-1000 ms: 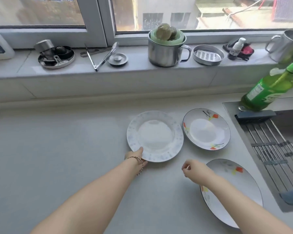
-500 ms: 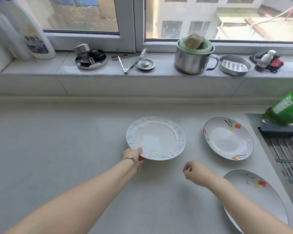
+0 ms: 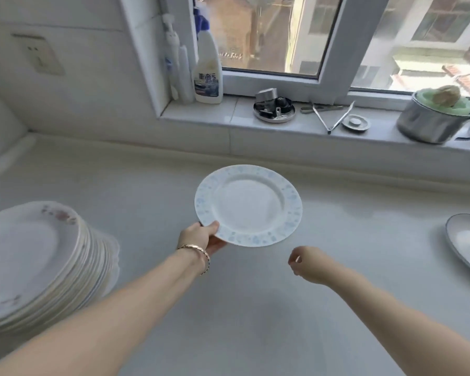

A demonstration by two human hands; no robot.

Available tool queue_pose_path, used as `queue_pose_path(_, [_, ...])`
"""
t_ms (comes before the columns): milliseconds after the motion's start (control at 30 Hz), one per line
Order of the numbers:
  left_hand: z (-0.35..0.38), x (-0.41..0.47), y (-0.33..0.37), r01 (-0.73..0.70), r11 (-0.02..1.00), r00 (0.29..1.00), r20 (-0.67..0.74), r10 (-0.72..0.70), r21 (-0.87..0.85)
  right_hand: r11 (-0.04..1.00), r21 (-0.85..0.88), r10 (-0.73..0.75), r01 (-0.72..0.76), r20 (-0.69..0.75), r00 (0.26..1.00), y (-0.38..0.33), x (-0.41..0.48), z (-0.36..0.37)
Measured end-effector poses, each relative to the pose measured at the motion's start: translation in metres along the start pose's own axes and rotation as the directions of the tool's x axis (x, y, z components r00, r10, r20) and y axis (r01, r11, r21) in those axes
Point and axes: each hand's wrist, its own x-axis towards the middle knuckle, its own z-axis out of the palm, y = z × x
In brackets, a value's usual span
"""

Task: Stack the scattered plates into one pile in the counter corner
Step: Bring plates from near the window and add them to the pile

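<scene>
A white plate with a pale blue patterned rim [image 3: 248, 204] is held above the counter, level. My left hand [image 3: 201, 237] grips its near-left edge, thumb on top. My right hand [image 3: 308, 263] hovers to the right of it with fingers loosely curled and nothing in them. A tall pile of white plates [image 3: 36, 263] stands at the left, toward the counter corner. Another plate with a dark rim [image 3: 465, 242] lies on the counter at the right edge, partly cut off.
The window sill holds a spray bottle [image 3: 208, 69], a metal dish of small parts [image 3: 273, 108], tongs [image 3: 331, 118], a sink plug [image 3: 355, 122] and a steel pot [image 3: 434, 120]. A wall socket [image 3: 40, 55] is on the left wall.
My left hand has lifted the blue-rimmed plate off the counter and carried it left. The view has swung left, showing the plate pile; the sink and one floral plate have left the view.
</scene>
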Motion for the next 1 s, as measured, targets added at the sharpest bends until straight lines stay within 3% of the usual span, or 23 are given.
queue_pose_path(133, [-0.094, -0.009, 0.052, -0.078, 0.995, 0.996, -0.045, 0.076, -0.053, 0.995, -0.054, -0.087, 0.086, -0.022, 0.996, -0.095, 0.007, 0.012])
queue_pose_path(267, [-0.178, -0.023, 0.09, -0.178, 0.981, 0.97, -0.179, 0.162, -0.082, 0.98, -0.111, -0.172, 0.167, -0.031, 0.985, -0.172, 0.013, 0.025])
queue_pose_path(467, [-0.276, -0.042, 0.102, -0.266, 0.944, 0.914, -0.363, 0.183, -0.194, 0.939, -0.188, -0.284, 0.288, 0.048, 0.958, -0.249, 0.023, 0.055])
queue_pose_path(733, [-0.339, -0.055, 0.094, -0.274, 0.918, 0.869, -0.483, 0.109, -0.286, 0.891, -0.247, -0.36, 0.381, 0.126, 0.924, -0.299, 0.036, 0.065])
queue_pose_path(1000, [-0.356, -0.063, 0.094, -0.235, 0.956, 0.872, -0.472, 0.129, -0.173, 0.879, -0.265, -0.368, 0.397, 0.154, 0.917, -0.316, 0.048, 0.072])
